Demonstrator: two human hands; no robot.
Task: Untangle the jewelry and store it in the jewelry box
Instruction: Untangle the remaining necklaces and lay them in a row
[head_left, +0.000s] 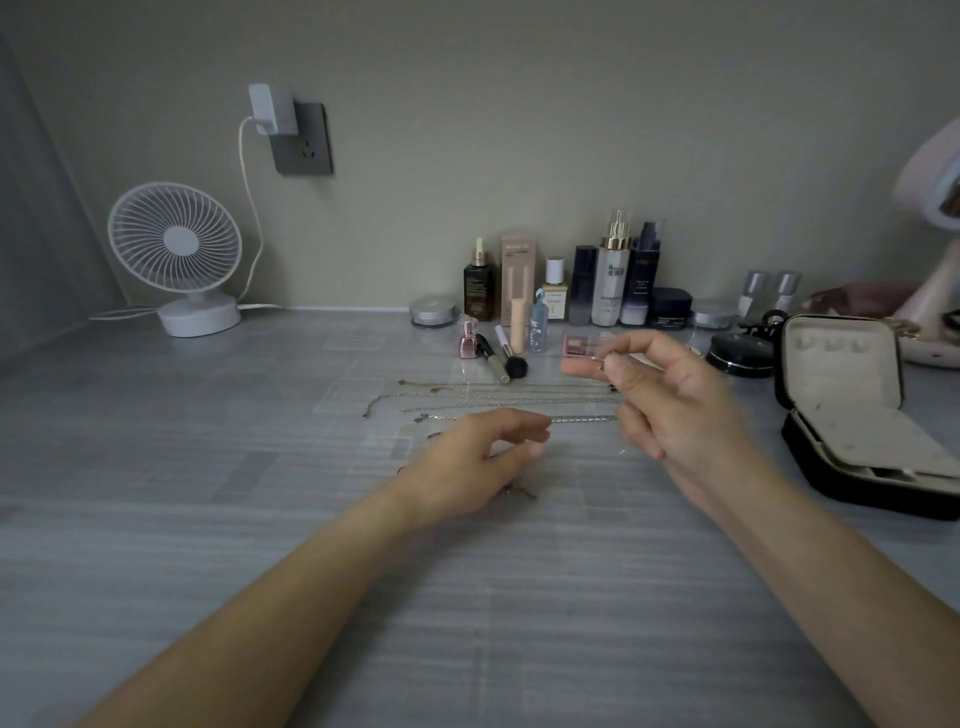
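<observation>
Pinched a tiny blurred jewelry piece (601, 365) with right hand (675, 410) above chains (493, 399) laid in straight rows on table (208, 519). Hovered left hand (478, 457) nearby, fingers loosely curled, empty. Had jewelry box (841, 364) open at right.

Thin chains (493, 399) lie stretched in parallel rows; black jewelry box (837, 371) stands open to their right.

You had a white fan (174, 244) far left on the tabletop (208, 467), and cosmetic bottles (613, 280) lined the far wall.
</observation>
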